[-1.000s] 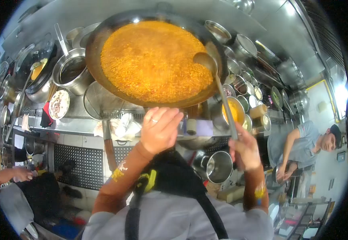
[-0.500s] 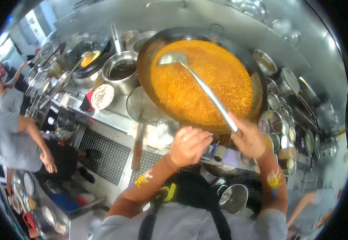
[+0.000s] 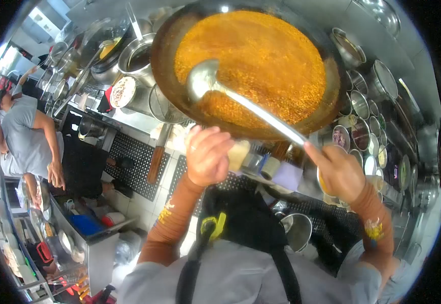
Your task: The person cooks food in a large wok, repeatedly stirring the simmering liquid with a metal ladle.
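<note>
My right hand [image 3: 336, 171] is closed around the handle end of a long metal ladle [image 3: 256, 109]. The ladle's bowl rests at the near left side of a large dark wok [image 3: 163, 68], at the surface of its contents. Orange-brown sauce [image 3: 251, 55] with many small grainy bits fills much of the wok. My left hand [image 3: 207, 156] hovers in front of the wok's near rim, fingers loosely bent and slightly apart, with nothing visible in them. Left of it is a strainer [image 3: 164, 109] with a wooden handle.
A steel pot [image 3: 138, 58] of dark liquid and a white bowl [image 3: 123, 92] stand left of the wok. Several small metal bowls [image 3: 360, 104] crowd its right side. A lilac block [image 3: 287, 176] lies at the front edge. A co-worker [image 3: 30, 131] stands at left.
The ladle's bowl has come nearer to me within the wok, and my right hand has moved right and back. My left hand has shifted left and up. The camera view has tilted.
</note>
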The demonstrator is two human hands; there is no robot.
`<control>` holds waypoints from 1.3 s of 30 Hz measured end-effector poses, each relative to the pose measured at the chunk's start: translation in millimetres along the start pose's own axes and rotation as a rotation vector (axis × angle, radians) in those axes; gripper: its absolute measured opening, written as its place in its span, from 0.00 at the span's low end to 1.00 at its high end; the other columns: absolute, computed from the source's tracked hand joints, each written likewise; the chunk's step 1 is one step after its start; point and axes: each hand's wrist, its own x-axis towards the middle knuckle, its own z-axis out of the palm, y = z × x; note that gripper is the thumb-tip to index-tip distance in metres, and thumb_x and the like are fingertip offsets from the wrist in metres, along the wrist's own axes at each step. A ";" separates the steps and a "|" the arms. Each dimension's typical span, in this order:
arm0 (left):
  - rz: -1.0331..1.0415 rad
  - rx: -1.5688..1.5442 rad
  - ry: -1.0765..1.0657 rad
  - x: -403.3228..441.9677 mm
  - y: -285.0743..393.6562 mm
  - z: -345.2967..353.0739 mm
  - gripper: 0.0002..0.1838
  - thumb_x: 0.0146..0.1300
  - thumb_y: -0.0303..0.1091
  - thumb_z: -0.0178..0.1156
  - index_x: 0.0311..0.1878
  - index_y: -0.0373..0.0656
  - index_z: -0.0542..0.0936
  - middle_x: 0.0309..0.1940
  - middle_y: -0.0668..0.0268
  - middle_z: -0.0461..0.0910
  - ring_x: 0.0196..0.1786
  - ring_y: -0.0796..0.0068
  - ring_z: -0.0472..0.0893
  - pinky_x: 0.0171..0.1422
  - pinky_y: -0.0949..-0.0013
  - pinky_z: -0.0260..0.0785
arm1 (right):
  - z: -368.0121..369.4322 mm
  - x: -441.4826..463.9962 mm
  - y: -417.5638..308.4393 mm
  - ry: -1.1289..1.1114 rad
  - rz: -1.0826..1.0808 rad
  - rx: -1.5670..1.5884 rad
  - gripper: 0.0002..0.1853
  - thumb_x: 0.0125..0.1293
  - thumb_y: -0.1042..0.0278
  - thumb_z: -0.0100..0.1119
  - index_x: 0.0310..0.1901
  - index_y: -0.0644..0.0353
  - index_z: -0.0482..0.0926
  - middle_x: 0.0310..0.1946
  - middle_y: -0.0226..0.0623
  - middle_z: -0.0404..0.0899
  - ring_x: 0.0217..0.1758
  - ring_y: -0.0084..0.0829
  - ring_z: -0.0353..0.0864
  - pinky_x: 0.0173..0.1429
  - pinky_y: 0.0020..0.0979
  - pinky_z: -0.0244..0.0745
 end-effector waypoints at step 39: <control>0.023 0.086 0.049 2.5 3.4 3.0 0.17 0.47 0.22 0.60 0.43 0.46 0.86 0.49 0.63 0.86 0.58 0.55 0.83 0.77 0.49 0.61 | -71.4 -184.1 38.4 -0.061 0.406 0.277 0.35 0.55 0.82 0.63 0.70 0.60 0.78 0.33 0.46 0.81 0.30 0.46 0.79 0.38 0.42 0.75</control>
